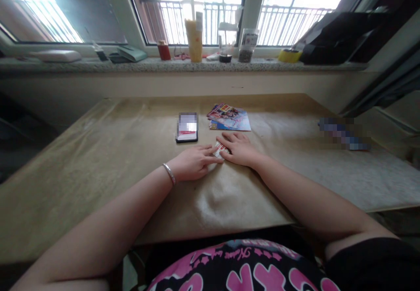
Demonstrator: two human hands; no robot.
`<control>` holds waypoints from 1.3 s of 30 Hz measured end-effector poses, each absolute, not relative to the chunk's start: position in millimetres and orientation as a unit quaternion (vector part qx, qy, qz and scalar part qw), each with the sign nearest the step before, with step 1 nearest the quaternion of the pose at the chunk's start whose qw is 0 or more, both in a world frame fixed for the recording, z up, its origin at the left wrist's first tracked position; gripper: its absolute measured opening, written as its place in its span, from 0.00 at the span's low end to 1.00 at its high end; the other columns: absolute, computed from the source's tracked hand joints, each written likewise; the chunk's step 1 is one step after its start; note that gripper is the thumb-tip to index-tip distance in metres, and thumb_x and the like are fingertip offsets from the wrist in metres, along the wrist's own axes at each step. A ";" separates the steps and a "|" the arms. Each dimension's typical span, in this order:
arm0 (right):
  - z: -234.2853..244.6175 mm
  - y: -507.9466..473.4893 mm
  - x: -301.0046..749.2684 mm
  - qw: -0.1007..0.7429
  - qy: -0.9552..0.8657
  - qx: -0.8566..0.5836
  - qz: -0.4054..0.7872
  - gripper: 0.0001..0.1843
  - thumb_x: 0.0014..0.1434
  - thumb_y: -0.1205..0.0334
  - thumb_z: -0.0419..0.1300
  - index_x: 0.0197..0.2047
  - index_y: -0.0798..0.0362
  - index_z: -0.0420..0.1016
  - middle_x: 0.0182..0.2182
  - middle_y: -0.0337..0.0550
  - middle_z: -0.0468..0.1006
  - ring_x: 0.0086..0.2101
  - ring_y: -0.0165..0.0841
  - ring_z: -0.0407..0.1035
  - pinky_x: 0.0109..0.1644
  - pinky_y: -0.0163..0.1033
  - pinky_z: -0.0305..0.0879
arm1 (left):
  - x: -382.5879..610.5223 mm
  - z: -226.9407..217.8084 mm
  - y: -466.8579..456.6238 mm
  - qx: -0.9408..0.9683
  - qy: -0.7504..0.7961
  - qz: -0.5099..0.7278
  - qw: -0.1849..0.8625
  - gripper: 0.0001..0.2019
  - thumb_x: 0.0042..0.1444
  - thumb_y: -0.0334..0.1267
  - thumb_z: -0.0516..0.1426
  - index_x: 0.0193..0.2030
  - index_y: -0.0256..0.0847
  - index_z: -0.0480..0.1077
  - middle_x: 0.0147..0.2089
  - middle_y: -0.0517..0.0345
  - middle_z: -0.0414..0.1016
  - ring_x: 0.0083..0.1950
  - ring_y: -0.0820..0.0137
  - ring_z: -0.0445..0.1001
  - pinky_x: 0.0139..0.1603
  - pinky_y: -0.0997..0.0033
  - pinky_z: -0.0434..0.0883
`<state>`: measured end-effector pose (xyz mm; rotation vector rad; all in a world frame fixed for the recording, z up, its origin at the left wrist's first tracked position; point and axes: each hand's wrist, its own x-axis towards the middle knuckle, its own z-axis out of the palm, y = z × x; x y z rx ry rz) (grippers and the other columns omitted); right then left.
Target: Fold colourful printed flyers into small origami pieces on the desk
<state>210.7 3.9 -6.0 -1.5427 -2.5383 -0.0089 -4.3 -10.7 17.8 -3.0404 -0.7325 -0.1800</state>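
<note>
My left hand [193, 162] lies flat on the brown table [98, 164], fingers stretched to the right and pressing a small white and red piece of paper [219, 150]. My right hand [238, 148] lies flat on the same paper from the other side, fingers spread. Most of the paper is hidden under the fingers. A silver bracelet sits on my left wrist. Just beyond the hands lie a black phone [187, 128] and a stack of colourful printed sheets [229, 118].
A blurred flat object [343, 133] lies at the table's right. The windowsill [131, 64] behind holds a yellow bottle [194, 39], a red lighter [163, 50], a jar [247, 45] and a dark bag [334, 37]. My pink and black shirt fills the bottom.
</note>
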 end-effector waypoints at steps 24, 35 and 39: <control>-9.8 13.3 215.9 0.206 -0.824 -0.524 0.059 0.10 0.59 0.60 0.54 0.41 0.51 0.73 0.49 0.46 0.74 0.50 0.37 0.65 0.55 0.43 0.58 | 7.1 20.8 -8.6 -0.939 -0.333 -0.068 -0.056 0.14 0.60 0.37 0.50 0.52 0.43 0.69 0.53 0.53 0.71 0.51 0.65 0.71 0.52 0.68 0.68; -6.0 7.5 232.1 0.170 -0.863 -0.463 0.105 0.26 0.52 0.56 0.59 0.54 0.51 0.70 0.57 0.48 0.68 0.56 0.42 0.60 0.60 0.50 0.55 | 20.1 12.0 -1.4 -0.940 -0.320 -0.088 0.081 0.08 0.62 0.37 0.51 0.38 0.40 0.71 0.39 0.53 0.73 0.37 0.67 0.72 0.35 0.70 0.67; -8.6 9.6 237.3 0.180 -0.877 -0.431 0.113 0.30 0.51 0.55 0.61 0.57 0.52 0.68 0.57 0.50 0.68 0.56 0.43 0.61 0.60 0.50 0.56 | 15.3 6.7 2.0 -0.942 -0.302 -0.104 0.103 0.09 0.62 0.39 0.52 0.40 0.39 0.71 0.41 0.52 0.74 0.40 0.67 0.72 0.36 0.70 0.67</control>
